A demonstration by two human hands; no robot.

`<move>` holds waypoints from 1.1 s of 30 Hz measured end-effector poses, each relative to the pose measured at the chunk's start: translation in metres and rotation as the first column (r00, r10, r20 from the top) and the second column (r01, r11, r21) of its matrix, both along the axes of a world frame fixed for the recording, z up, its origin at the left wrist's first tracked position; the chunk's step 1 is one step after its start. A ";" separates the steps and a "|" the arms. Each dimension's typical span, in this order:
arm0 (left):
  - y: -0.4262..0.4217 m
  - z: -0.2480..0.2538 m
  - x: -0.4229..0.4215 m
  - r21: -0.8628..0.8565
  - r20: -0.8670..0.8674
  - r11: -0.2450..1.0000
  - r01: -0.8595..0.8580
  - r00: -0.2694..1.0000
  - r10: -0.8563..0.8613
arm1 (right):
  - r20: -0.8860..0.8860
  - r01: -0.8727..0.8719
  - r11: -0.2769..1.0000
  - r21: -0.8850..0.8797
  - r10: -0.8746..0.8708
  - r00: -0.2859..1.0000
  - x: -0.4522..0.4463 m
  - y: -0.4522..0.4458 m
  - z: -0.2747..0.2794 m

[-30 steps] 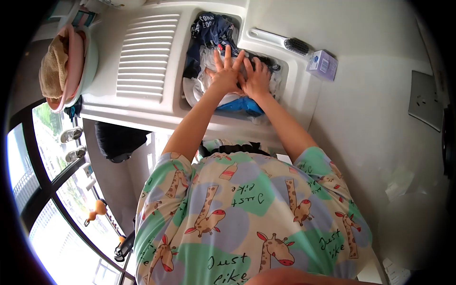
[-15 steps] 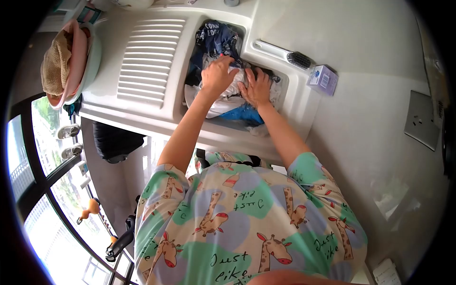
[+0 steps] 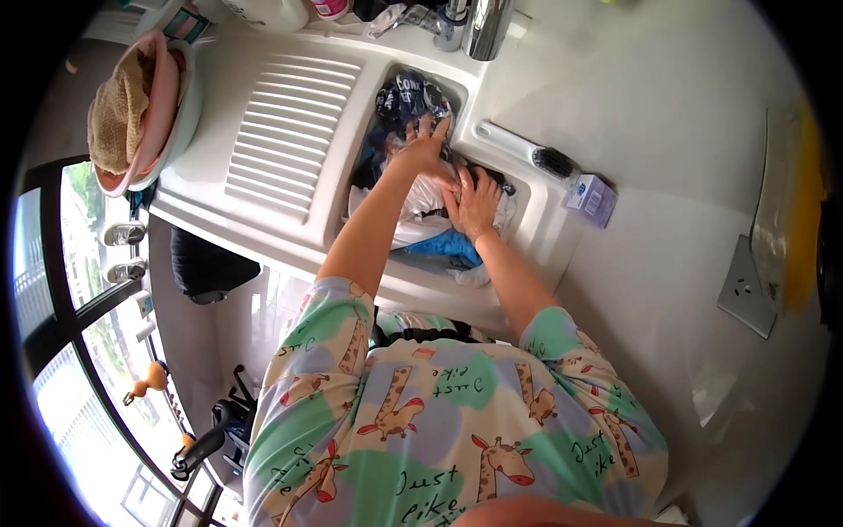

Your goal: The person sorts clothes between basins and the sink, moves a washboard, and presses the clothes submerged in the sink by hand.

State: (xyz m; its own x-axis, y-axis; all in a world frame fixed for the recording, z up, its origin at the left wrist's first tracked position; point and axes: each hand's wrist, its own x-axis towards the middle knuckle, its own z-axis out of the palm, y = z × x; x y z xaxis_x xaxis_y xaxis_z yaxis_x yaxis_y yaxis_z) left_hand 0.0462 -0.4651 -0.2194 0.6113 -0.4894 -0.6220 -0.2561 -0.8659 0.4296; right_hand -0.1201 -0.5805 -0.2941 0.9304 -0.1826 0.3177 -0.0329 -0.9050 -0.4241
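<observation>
Reaching farther up the sink basin [image 3: 543,209] with the left hand [image 3: 421,158], curled half a second ago, now spread at the navy garment [image 3: 406,92]; resting on the heap with the right hand [image 3: 477,206], fingers apart as before. Bunched at the sink basin's far end, the navy garment, letter tops pointing farther, long axis unclear; nearer, white cloth [image 3: 418,232] and blue cloth [image 3: 445,246]. Left of the sink basin, a tan towel [image 3: 118,114] in a pink tub [image 3: 161,110]

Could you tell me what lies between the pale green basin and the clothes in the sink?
The head view shows the ridged washboard, then the sink rim, between the pale green basin and the clothes.
</observation>
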 end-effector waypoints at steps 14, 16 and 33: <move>-0.020 -0.039 0.031 0.137 -0.108 0.987 0.085 0.992 -0.070 | 0.015 -0.071 0.997 0.012 0.071 0.997 0.007 -0.009 -0.007; -0.017 -0.040 0.029 0.101 -0.073 0.992 0.078 0.995 -0.071 | 0.052 -0.083 0.996 0.017 0.082 0.995 0.008 -0.009 -0.008; 0.080 0.038 -0.027 -0.439 0.489 0.869 0.228 0.872 0.018 | 0.022 0.070 0.890 0.451 -0.089 0.996 -0.009 0.014 0.101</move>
State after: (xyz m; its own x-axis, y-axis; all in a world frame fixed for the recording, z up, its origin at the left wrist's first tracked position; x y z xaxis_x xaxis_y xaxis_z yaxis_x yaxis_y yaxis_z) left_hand 0.0194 -0.3855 -0.1818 0.6910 -0.7215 0.0448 -0.6067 -0.5450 0.5787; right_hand -0.1294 -0.5668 -0.1935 0.8948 -0.3878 0.2215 -0.0708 -0.6128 -0.7870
